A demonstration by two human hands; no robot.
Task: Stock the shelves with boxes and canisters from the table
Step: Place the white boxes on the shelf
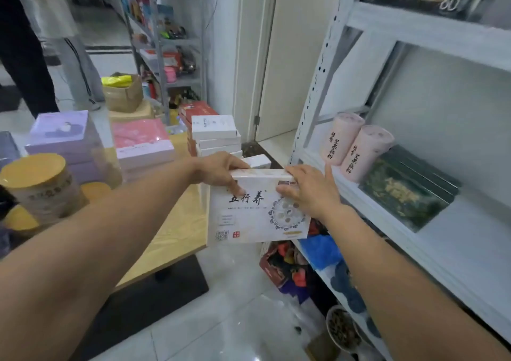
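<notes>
A flat white box (249, 217) with black characters and a round pattern is held in the air between the wooden table (177, 230) and the white shelf (453, 239). My left hand (221, 171) grips its top left corner, thumb on the face. My right hand (309, 189) holds its upper right part, fingers spread over the face. On the shelf stand two pink canisters (356, 150) beside a stack of dark green boxes (406, 192). More white boxes (214, 134) are stacked on the table behind the held box.
Purple boxes (63, 136), pink-and-white boxes (141, 145) and yellow-lidded canisters (38, 183) sit on the table's left. Bags and bowls crowd the lower shelf (326, 266). A person (36, 42) stands at the far left by another stocked rack (166, 42).
</notes>
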